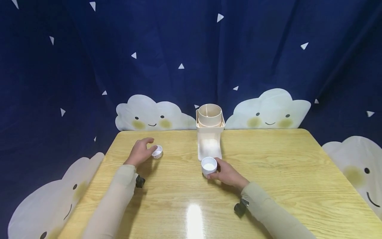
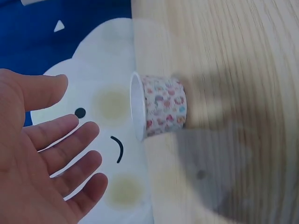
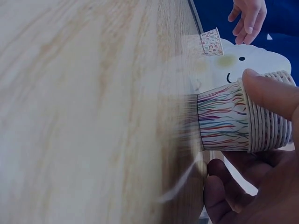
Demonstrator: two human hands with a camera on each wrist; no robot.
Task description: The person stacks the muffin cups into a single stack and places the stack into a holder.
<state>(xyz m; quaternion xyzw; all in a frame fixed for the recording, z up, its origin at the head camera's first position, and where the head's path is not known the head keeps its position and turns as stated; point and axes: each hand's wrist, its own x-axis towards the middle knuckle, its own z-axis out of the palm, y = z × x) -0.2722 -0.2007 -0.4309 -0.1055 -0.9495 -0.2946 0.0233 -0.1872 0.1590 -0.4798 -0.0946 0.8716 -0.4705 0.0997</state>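
Note:
On the left part of the table stands a small paper cup (image 1: 157, 152) printed with tiny coloured figures (image 2: 164, 105). Beside it, my left hand (image 1: 141, 153) has its fingers spread and relaxed; the left wrist view shows a gap between them and the cup. My right hand (image 1: 228, 174) grips a stack of paper cups (image 3: 224, 120) near the middle, thumb across the stacked rims and fingers on the other side. Wavy coloured lines cover the lowest cup, whose base is close to the tabletop. Right behind the stack is a beige stand (image 1: 209, 148).
The stand carries a round beige tube (image 1: 210, 117) in a square frame at the table's back edge. A wooden table (image 1: 268, 159) reaches to a dark blue curtain (image 1: 179, 39) with white clouds (image 1: 270, 106). Dark wrist cameras (image 1: 240, 208) hang under both forearms.

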